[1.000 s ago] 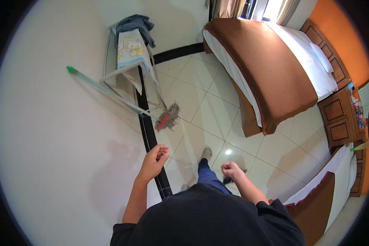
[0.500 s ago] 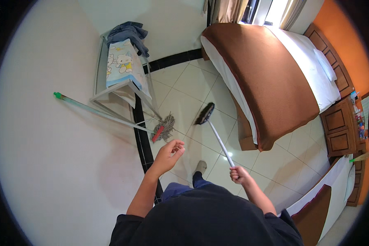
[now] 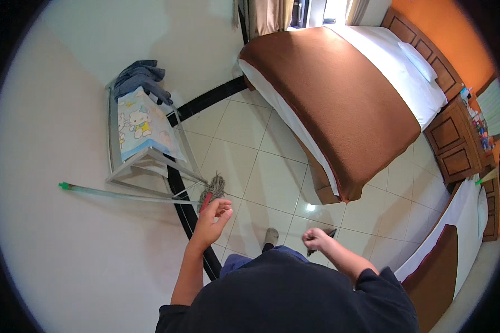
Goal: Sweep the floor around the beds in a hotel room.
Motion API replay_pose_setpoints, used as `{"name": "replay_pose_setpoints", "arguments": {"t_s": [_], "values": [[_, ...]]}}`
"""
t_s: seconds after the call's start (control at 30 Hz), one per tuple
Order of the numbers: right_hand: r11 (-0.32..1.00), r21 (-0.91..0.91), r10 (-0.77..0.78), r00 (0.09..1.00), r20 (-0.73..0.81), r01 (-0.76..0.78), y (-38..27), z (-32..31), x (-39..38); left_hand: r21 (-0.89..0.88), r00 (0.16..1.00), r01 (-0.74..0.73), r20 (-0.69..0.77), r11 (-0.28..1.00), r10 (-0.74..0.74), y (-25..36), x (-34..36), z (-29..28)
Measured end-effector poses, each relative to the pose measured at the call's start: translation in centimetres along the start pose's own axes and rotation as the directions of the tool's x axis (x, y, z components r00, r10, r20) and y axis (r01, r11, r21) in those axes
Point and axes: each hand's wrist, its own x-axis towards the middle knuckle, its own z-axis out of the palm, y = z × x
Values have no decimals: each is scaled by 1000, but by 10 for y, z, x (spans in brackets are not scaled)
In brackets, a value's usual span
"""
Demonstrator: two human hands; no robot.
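Looks bright overall, lit by daylight from the narrow glass window (image 3: 334, 13) at the top, and burns out to near white there. Lays a pale sheen across the chocolate-brown fabric bedspread (image 3: 328, 100) and nearly clips highlights on the smooth white bedsheet (image 3: 375, 58). Throws a small, hard glare spot onto the glossy cream tiled floor (image 3: 250, 172), and soft grey shadows onto the plain off-white wall (image 3: 205, 33). Swallows most folds in the black short-sleeved shirt (image 3: 283, 294). Turns slightly soft at the bare right hand (image 3: 315, 238). Bends the thin, pale, green-capped pole (image 3: 128, 195) into a curve and darkens to a rounded black rim.
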Motion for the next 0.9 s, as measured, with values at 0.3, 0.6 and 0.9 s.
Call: {"name": "replay_pose_setpoints", "arguments": {"t_s": [0.3, 0.6, 0.9], "values": [[935, -346, 194, 923, 333, -72, 64, 150, 39, 27, 993, 120, -18, 992, -120, -23, 3, -27], [962, -271, 66, 953, 295, 18, -19, 103, -15, -47, 993, 99, 69, 994, -96, -40, 98, -76], [888, -391, -183, 967, 180, 241, 1, 191, 33, 5, 997, 13, 79, 1000, -13, -29, 163, -156]]}}
